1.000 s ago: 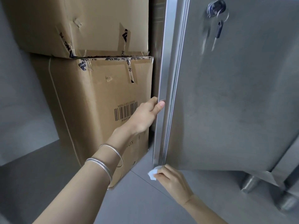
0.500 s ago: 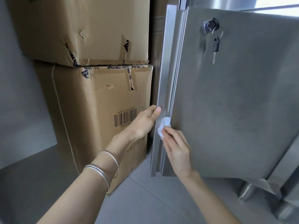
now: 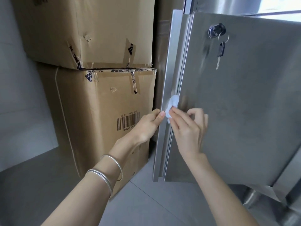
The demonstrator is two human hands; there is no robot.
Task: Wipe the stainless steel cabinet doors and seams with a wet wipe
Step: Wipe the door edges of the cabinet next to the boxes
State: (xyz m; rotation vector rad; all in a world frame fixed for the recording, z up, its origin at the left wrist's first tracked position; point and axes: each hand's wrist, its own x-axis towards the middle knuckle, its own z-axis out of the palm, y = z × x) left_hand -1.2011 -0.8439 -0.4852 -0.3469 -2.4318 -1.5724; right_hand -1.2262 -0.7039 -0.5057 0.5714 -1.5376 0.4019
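Right hand (image 3: 189, 132) pinches wet wipe (image 3: 173, 103) at the seam (image 3: 179, 75); left hand (image 3: 146, 126) grips the cabinet door edge (image 3: 167, 70) (fingers hidden behind).

Two stacked cardboard boxes on your left, grey tiles underfoot

You have the upper box (image 3: 89, 30) resting on the lower box (image 3: 101, 136), its crumpled bottom edge overhanging on the left; clear printed tape strips (image 3: 134, 84) cross the lower box's top seam, and a barcode (image 3: 128, 120) sits upside down on its front. Both stand on the grey tiled floor (image 3: 146, 206), beside a pale grey wall (image 3: 19, 103)
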